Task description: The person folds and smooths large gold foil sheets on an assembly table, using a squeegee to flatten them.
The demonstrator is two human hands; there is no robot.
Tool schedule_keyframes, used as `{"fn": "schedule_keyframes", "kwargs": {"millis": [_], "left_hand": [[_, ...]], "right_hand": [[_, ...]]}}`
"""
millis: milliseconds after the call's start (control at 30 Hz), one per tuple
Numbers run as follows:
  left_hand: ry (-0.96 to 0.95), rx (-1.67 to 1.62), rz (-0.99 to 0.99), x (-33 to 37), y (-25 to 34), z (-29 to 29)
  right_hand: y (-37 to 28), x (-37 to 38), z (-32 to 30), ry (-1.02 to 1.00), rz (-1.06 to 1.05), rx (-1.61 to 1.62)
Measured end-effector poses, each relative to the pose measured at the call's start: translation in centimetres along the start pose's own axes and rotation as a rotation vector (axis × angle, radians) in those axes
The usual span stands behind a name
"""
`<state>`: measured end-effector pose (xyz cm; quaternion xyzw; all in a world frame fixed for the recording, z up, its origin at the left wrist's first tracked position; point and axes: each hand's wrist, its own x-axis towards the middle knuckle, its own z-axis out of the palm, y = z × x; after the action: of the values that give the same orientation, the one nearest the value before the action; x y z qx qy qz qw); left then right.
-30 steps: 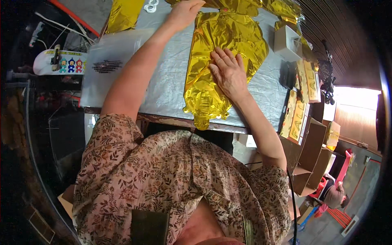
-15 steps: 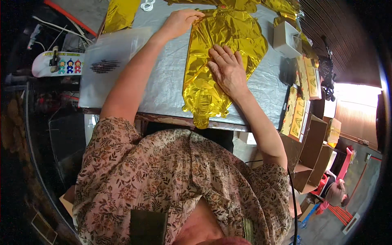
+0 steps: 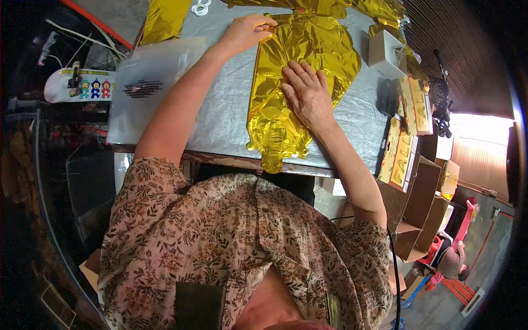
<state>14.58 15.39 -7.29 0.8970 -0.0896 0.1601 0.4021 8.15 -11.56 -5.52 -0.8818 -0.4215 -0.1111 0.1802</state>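
Observation:
A flat gold foil balloon [image 3: 278, 118] lies on the grey table [image 3: 225, 118], its tail hanging over the near edge. My right hand [image 3: 308, 96] presses flat on the balloon's middle, fingers spread. My left hand [image 3: 247, 30] pinches the balloon's upper left edge between thumb and fingers. More gold foil [image 3: 330, 6] lies at the far edge of the table.
A clear plastic bag [image 3: 148, 88] lies at the table's left. Another gold foil piece [image 3: 162, 19] sits at the far left, a small white box [image 3: 388, 52] at the right. Gold packets [image 3: 404, 143] and open cardboard boxes [image 3: 421, 214] stand to the right. A person [image 3: 451, 258] is low at the right.
My left hand has drawn back from the far edge and closed on the balloon's upper edge. My right hand stays pressed flat on the foil.

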Motion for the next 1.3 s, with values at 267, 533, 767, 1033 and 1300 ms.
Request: {"fn": "schedule_keyframes", "kwargs": {"millis": [267,533,767,1033,1300], "left_hand": [[0.015,0.206,0.308,1.9,2.9,1.8],[-0.093,0.419,0.426,1.3,3.3,6.2],[-0.142,0.519,0.365,0.8,2.5,6.3],[-0.168,0.488,0.315,0.4,3.2,6.3],[-0.176,0.471,0.309,0.3,3.4,5.9]], "right_hand": [[0.1,-0.1,-0.1,0.014,-0.003,-0.027],[-0.2,0.0,0.0,0.017,-0.012,-0.027],[-0.2,0.5,-0.5,0.001,-0.012,0.003],[10.5,5.6,-2.4,0.253,0.361,0.097],[18.4,11.7,-0.5,-0.041,0.706,-0.434]]}}
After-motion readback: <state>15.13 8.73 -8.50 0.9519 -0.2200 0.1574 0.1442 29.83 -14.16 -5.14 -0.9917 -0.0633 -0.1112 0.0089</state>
